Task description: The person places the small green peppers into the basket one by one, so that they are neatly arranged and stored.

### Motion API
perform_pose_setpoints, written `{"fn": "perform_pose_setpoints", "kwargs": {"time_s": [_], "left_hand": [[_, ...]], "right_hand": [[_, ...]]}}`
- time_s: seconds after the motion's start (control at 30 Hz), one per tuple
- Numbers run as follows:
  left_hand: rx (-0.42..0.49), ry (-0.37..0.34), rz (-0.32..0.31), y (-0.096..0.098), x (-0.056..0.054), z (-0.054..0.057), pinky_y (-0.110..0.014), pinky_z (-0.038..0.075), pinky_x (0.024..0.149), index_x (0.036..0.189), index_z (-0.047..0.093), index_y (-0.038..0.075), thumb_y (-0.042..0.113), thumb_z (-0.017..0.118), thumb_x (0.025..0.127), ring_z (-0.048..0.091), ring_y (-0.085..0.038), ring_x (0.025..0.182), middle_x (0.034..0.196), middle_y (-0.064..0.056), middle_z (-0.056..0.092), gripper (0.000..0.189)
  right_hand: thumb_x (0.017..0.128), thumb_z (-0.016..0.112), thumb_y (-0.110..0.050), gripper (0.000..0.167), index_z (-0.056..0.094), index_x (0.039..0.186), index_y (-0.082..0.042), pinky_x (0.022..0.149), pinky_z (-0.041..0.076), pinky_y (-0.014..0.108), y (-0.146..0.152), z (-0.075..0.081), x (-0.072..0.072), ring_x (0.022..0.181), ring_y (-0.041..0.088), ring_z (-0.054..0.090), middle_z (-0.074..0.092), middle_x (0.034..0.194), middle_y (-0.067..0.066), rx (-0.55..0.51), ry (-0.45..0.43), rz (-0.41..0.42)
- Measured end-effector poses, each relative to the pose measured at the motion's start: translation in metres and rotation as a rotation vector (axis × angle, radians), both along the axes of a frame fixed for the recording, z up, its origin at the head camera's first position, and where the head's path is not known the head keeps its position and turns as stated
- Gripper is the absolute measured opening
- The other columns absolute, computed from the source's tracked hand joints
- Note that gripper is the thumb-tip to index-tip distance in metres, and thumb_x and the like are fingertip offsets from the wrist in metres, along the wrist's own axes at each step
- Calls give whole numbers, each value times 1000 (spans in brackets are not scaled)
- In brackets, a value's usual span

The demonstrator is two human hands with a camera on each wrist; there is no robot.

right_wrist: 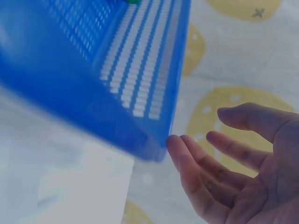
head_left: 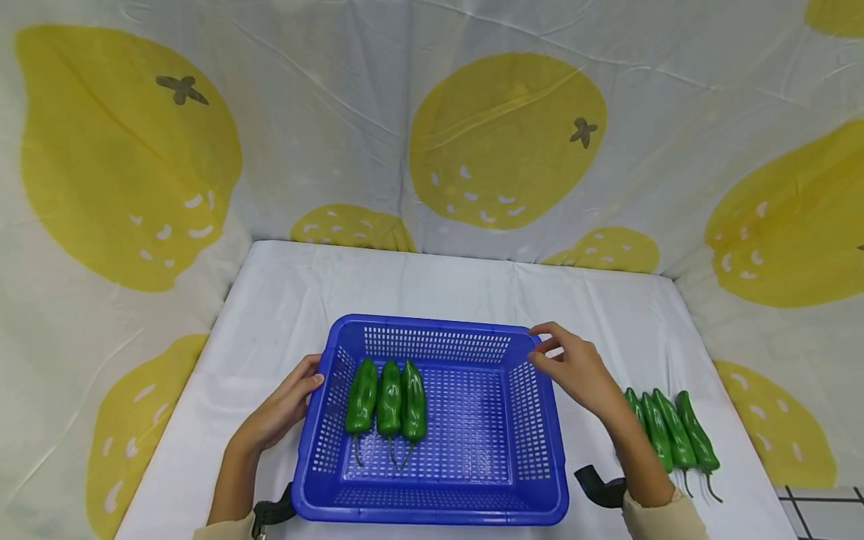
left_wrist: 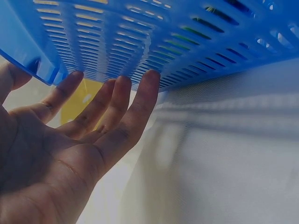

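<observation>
A blue plastic basket (head_left: 432,514) with slotted walls stands before me. Three green peppers (head_left: 389,401) lie side by side in its left half, stems toward me. At the left rim is my left hand (head_left: 286,405); its thumb meets the rim, and in the left wrist view its spread fingers (left_wrist: 145,93) touch the outer slotted wall. My right hand (head_left: 574,367) is at the far right corner, holding nothing. In the right wrist view its fingertips (right_wrist: 175,142) are at the basket's corner, while the thumb stands apart from the rim.
More green peppers (head_left: 698,435) lie in a row on the white cloth (head_left: 297,285) to the right, partly behind my right forearm. Lemon-print fabric walls (head_left: 506,142) enclose the table at the back and both sides. Black straps (head_left: 601,487) hang by both wrists.
</observation>
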State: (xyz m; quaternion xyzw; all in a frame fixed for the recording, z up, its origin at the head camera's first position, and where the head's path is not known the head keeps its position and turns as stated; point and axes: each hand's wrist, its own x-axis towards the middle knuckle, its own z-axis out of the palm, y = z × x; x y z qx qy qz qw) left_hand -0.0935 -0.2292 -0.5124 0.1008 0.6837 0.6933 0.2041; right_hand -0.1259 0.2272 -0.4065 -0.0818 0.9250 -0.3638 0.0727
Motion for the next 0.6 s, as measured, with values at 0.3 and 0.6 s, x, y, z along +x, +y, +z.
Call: {"fn": "perform_pose_setpoints", "kwargs": {"time_s": [0.3, 0.6], "left_hand": [[1, 0, 5, 0, 0, 0, -35, 52, 88, 142, 28, -1, 24, 36, 109, 55, -24, 114, 142, -31, 34, 42], [-4, -7, 5, 0, 0, 0, -35, 52, 89, 143, 28, -1, 25, 36, 109, 55, -24, 115, 142, -31, 34, 43]], "right_hand": [[97, 65, -17, 36, 57, 129, -3, 68, 57, 38, 54, 4, 6, 88, 31, 69, 67, 108, 22, 55, -50, -85], [95, 64, -11, 39, 53, 130, 2, 68, 58, 42, 103, -13, 13, 82, 30, 67, 63, 109, 28, 119, -189, -113]]}}
